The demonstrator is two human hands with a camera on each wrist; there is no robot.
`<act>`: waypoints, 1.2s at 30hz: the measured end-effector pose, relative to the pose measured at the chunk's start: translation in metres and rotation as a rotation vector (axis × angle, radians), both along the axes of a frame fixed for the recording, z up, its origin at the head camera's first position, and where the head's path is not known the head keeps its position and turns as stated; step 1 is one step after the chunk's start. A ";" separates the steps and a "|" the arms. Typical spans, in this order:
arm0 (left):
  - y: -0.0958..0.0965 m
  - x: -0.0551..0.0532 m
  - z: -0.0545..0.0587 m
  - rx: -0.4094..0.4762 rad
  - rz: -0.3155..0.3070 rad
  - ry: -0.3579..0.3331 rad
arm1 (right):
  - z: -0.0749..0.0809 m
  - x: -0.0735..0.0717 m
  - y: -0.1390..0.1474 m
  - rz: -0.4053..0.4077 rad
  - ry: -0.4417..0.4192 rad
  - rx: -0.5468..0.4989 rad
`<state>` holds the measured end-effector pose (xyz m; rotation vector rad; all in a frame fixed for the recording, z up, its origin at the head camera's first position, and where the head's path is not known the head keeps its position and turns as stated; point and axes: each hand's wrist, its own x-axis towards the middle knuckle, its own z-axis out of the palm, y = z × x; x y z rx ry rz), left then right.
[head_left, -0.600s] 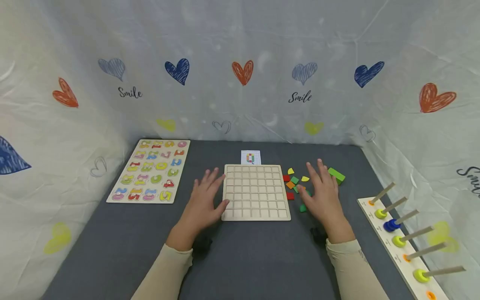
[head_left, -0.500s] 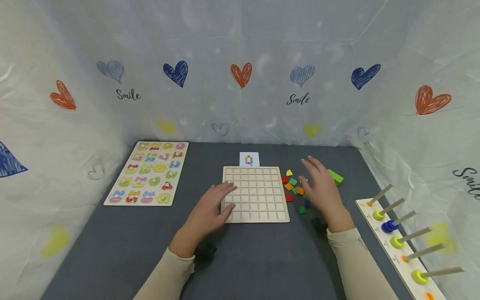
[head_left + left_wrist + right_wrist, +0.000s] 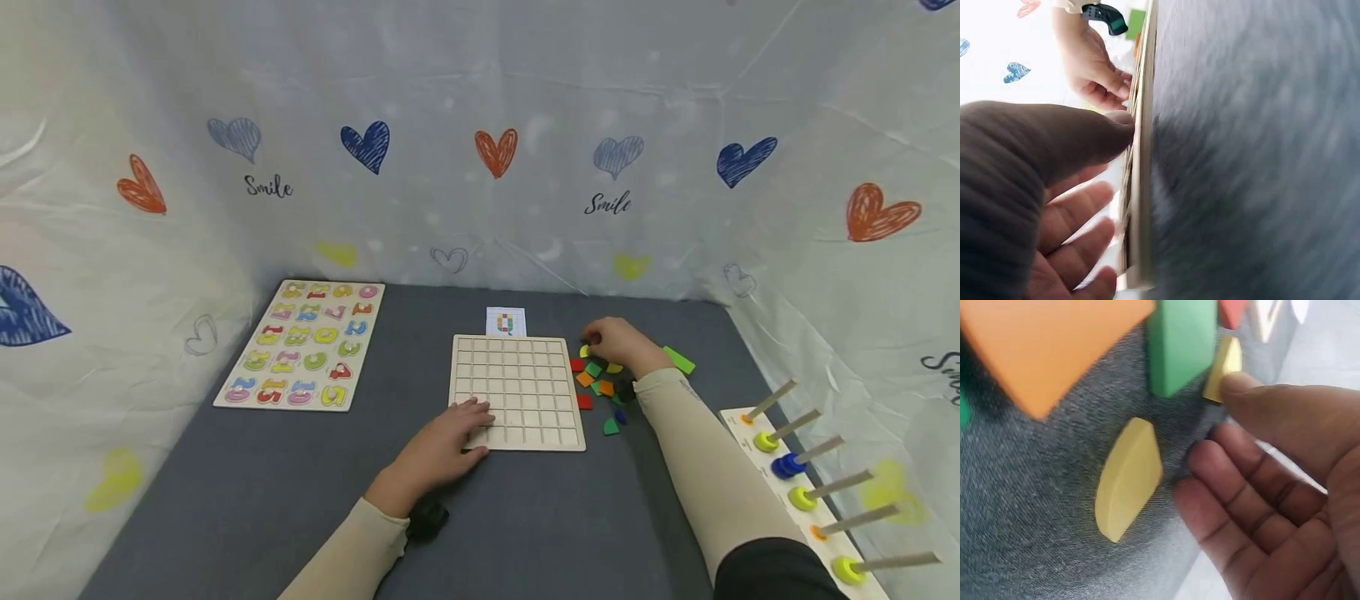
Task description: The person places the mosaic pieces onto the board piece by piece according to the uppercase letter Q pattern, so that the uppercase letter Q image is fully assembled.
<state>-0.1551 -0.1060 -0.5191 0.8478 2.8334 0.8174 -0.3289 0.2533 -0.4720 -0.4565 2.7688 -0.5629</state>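
In the head view a wooden grid board (image 3: 517, 392) lies on the dark table. My left hand (image 3: 442, 446) is at its lower left, fingers extended over the grid; in the left wrist view the thumb (image 3: 1094, 134) is at the board's edge. My right hand (image 3: 618, 343) reaches down to a yellow curved piece (image 3: 584, 352) beyond the board's right side. The right thumb (image 3: 1266, 412) overlaps that piece in the right wrist view, other fingers loosely curled; the index fingertip is hidden, so a pinch is unclear. A second yellow curved piece (image 3: 1130, 481) lies nearby.
Red (image 3: 584, 402), orange (image 3: 606, 387) and green (image 3: 611, 427) pieces lie right of the board. A patterned card (image 3: 506, 322) lies behind it, a number puzzle (image 3: 300, 346) at left. A green block (image 3: 678, 360) and a peg stand (image 3: 787, 500) are at right.
My right hand has moved forward and left to the yellow curved piece, its fingers now bent downward. The left hand has come down and right onto the board's lower left.
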 end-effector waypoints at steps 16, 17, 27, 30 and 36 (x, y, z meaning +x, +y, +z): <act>-0.002 0.004 0.009 -0.050 0.048 0.009 | -0.003 0.004 -0.002 -0.011 -0.010 0.000; -0.002 0.004 0.009 -0.049 0.051 0.013 | -0.003 0.003 -0.001 -0.012 -0.009 -0.007; -0.002 0.005 0.008 -0.041 0.076 0.019 | -0.003 0.004 -0.006 -0.058 0.047 -0.116; -0.003 0.005 0.009 -0.031 0.078 0.018 | 0.006 0.006 -0.025 -0.071 0.094 -0.188; -0.003 0.004 0.006 -0.005 0.075 -0.002 | 0.018 0.007 -0.087 0.025 0.089 -0.246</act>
